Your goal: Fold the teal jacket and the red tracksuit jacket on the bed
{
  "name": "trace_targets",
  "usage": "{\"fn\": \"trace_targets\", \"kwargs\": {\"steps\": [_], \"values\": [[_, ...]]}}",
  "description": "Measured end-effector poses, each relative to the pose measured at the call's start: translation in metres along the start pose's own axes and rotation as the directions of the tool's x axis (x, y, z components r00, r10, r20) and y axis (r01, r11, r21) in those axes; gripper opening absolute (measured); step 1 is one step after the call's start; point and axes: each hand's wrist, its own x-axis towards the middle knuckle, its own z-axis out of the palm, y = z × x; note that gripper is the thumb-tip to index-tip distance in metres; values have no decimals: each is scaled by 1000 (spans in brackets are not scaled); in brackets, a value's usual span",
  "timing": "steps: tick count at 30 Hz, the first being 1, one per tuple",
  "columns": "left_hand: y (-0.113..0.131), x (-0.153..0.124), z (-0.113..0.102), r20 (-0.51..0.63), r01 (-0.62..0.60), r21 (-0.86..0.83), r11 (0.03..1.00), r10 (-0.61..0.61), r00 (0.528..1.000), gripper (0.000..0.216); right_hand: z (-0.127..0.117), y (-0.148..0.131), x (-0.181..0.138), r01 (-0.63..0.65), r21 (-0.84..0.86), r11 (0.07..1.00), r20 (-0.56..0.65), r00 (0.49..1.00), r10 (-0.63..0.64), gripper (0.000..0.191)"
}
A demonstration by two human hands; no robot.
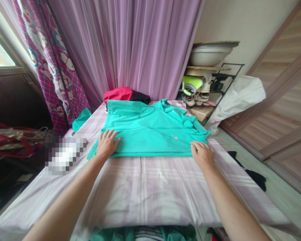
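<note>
A turquoise shirt [145,134] lies sideways on the table, its hem to the left and its sleeves and neck bunched at the right. A small pale mark shows on the fabric near its right side. My left hand [107,144] rests flat on the shirt's near left part with the fingers spread. At the near right corner, my right hand [203,154] touches the fabric, its fingers slightly bent and laid on it. The near edge of the shirt runs fairly straight between both hands.
A pale checked cloth [155,187] covers the table. Behind the shirt lies a red and dark garment [119,94]; turquoise fabric [81,119] hangs at the left edge near a blurred-out item [65,155]. A shoe rack [222,92] and white bag [240,97] stand at right.
</note>
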Motion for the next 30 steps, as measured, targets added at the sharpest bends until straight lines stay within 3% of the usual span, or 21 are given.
{"fn": "trace_targets", "kwargs": {"steps": [4, 9, 13, 16, 19, 23, 30], "values": [[10, -15, 6, 124, -23, -3, 1000, 23, 992, 54, -1, -44, 16, 102, 50, 994, 54, 993, -104, 34], [11, -18, 10, 136, -31, -3, 1000, 31, 990, 57, 9, -151, 57, 165, 172, 971, 253, 945, -206, 45], [9, -16, 11, 134, -36, -6, 999, 36, 990, 57, 24, -235, 84, 209, 252, 945, 454, 837, -307, 56], [9, -17, 13, 134, -31, -13, 999, 32, 990, 56, 38, -267, 89, 229, 296, 927, 590, 719, -366, 60], [9, -17, 13, 143, -26, -10, 1000, 27, 989, 56, 50, -265, 86, 197, 289, 937, 665, 662, -345, 61], [10, -17, 12, 154, -17, -6, 1000, 18, 988, 58, 52, -231, 88, 128, 188, 974, 683, 695, -224, 62], [13, -17, 8, 174, -4, 16, 1000, 1, 985, 57, 35, -173, 82, 76, 72, 995, 725, 681, -104, 61]]}}
